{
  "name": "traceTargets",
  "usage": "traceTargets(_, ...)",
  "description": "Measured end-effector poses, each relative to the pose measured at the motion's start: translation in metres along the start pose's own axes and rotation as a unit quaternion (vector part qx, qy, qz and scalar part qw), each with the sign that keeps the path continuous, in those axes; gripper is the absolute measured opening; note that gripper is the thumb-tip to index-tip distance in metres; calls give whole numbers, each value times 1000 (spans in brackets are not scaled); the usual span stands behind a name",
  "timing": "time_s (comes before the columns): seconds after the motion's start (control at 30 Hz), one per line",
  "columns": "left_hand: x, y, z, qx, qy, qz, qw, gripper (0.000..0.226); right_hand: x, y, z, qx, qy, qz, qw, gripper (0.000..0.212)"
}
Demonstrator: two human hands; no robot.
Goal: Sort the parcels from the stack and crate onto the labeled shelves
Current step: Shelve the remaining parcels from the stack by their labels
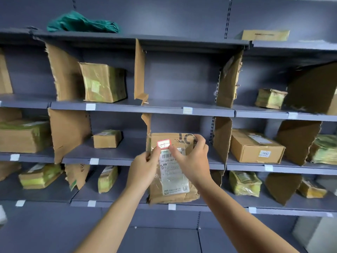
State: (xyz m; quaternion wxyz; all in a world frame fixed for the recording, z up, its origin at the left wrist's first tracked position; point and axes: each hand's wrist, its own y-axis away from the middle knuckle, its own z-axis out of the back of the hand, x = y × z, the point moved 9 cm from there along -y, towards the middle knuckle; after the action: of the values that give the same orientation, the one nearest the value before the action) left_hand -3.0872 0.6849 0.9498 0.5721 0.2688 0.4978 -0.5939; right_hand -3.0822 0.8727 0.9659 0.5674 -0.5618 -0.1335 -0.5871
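A flat brown cardboard parcel [173,168], creased and wrapped in glossy clear tape, is held upright in front of the grey metal shelves [142,108], before the middle bay. It is gripped by both hands: the left hand [145,168] is closed on its left edge, and the right hand [189,159] is clasped over its upper right part, the thumb pressed on its face. A small white sticker with a red border [163,143] is stuck near the top, handwriting on it resembling "05". Below it a white shipping label [173,176] is seen with a barcode and digits beginning "747 247"; the rest is too small to read. The bays are divided by torn sheets of corrugated cardboard [69,134]. White tags [90,107] are fixed along the shelf edges. A plain box [255,148] marked "0448" lies in the bay to the right. A crumpled green plastic bag [82,22] is laid on the top shelf.
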Motion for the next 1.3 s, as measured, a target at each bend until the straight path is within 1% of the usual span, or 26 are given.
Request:
traceTargets(0.07, 1, -13, -6, 15, 0, -6, 1000, 55, -3, -9, -2, -15, 7, 1, 1000, 89)
traceTargets(0.17, 6, -29, -17, 36, 34, -5, 999, 56, -11, -24, -7, -25, 18, -3, 1000, 89)
traceTargets(0.33, 6, -53, -31, 40, 33, 1, 999, 47, -21, -47, -13, -30, 25, -5, 999, 89)
traceTargets(0.43, 4, -62, -38, 39, 26, 0, 999, 47, -25, -59, -13, -33, 26, 0, 999, 87)
traceTargets(0.57, 2, -71, -44, 33, 27, 4, 999, 49, -29, -72, -15, -27, 21, 9, 999, 86)
traceTargets(0.7, 10, -77, -47, 28, 29, 29, 999, 47, -35, -80, -25, -12, 7, 5, 1000, 86)
traceTargets(0.8, 19, -79, -40, 10, 32, 47, 998, 48, -36, -82, -41, 9, -8, 4, 1000, 85)
traceTargets(0.93, 49, -78, -13, -32, 45, 87, 995, 46, -33, -79, -80, 56, -25, 15, 998, 85)
traceTargets(1.03, 74, -73, 19, -77, 49, 111, 990, 40, -24, -70, -120, 98, -40, 29, 994, 82)
traceTargets(1.17, 100, -64, 79, -129, 49, 120, 983, 30, 7, -47, -180, 150, -71, 44, 985, 78)
traceTargets(1.3, 130, -61, 157, -136, 39, 114, 983, 11, 55, -18, -247, 188, -105, 57, 975, 78)
